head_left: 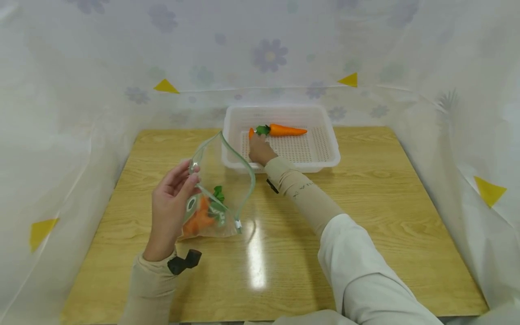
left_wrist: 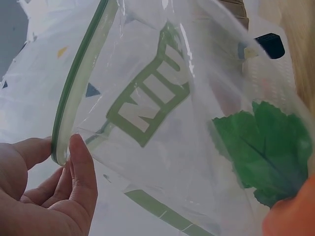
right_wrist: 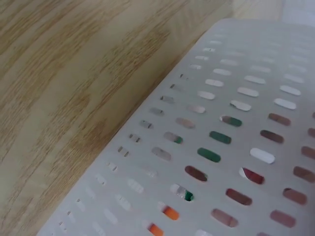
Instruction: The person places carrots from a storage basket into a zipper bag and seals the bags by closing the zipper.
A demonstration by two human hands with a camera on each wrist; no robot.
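My left hand point(head_left: 172, 201) holds a clear zip bag point(head_left: 223, 176) up off the wooden table point(head_left: 365, 216), pinching its green zip rim point(left_wrist: 61, 132) between thumb and fingers point(left_wrist: 81, 164). The bag's mouth gapes toward the basket. Inside it lie orange toy carrots point(head_left: 198, 220) with green leaves point(left_wrist: 268, 147). My right hand point(head_left: 260, 151) reaches into the white slotted basket point(head_left: 331, 151), and its fingers close over a carrot whose orange end point(head_left: 251, 132) sticks out beyond them. A second carrot point(head_left: 287, 131) lies just right of that hand. In the right wrist view only the basket wall point(right_wrist: 236, 123) shows.
The basket stands at the table's far middle, against a flowered plastic curtain point(head_left: 268, 54) that encloses the table on three sides. Bare wood point(right_wrist: 74, 73) lies in front and to the right of the basket.
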